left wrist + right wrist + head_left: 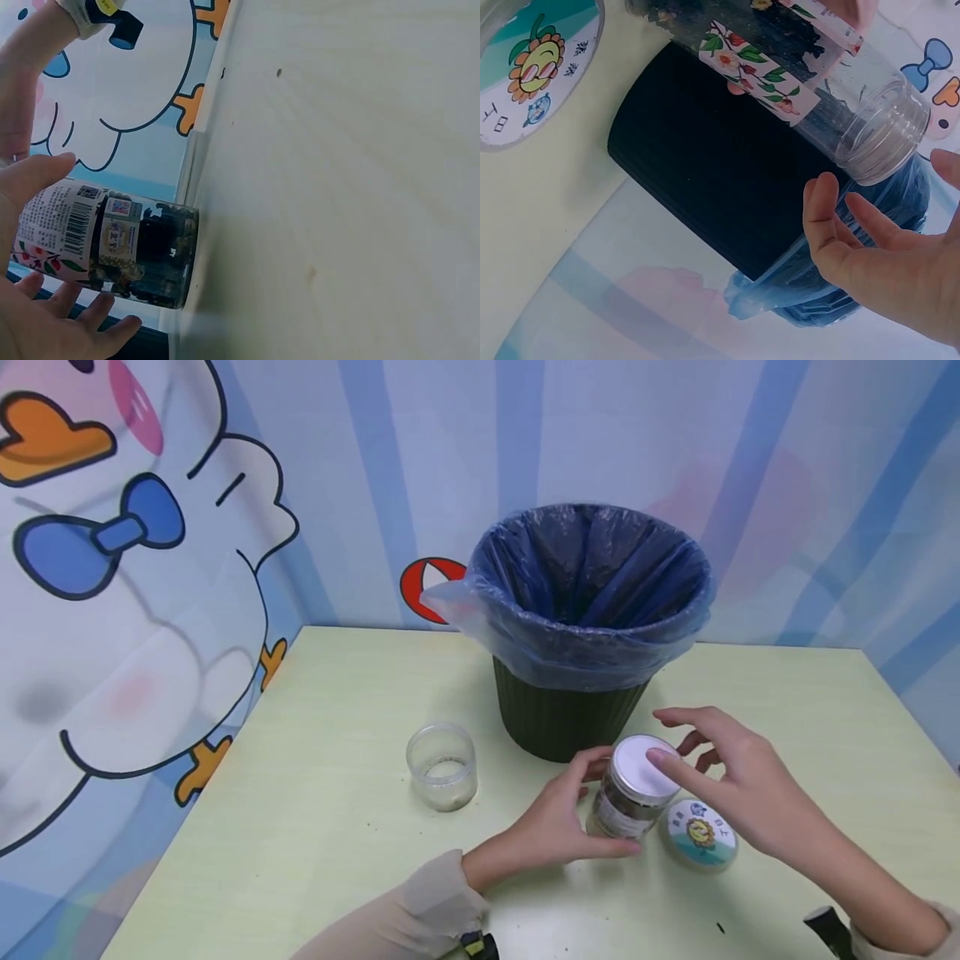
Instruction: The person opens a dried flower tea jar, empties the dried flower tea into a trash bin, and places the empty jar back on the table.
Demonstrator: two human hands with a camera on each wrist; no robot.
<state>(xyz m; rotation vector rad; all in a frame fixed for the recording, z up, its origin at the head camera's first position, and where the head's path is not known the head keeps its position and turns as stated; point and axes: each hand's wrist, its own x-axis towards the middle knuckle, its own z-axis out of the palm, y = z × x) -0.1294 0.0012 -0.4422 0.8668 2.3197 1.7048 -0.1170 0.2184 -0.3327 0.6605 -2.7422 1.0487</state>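
Observation:
A clear jar (621, 814) of dark dried bits stands on the table, with a printed label and a white top. My left hand (551, 827) holds its side, thumb at the front and fingers around the far side. In the left wrist view the label and barcode on the jar (142, 244) face the camera. My right hand (742, 777) hovers spread by the jar's top, its thumb overlapping the white disc in the head view. From the right wrist, the right-hand fingers (825, 199) are bent loosely beside the jar's clear ridged neck (885, 139).
Behind the jar stands a dark bin (566, 718) lined with a blue plastic bag (592, 652). An open clear cup (442, 768) sits to the left. A round tub with a sunflower lid (702, 835) lies right of the jar. Small dark specks dot the table (315, 827).

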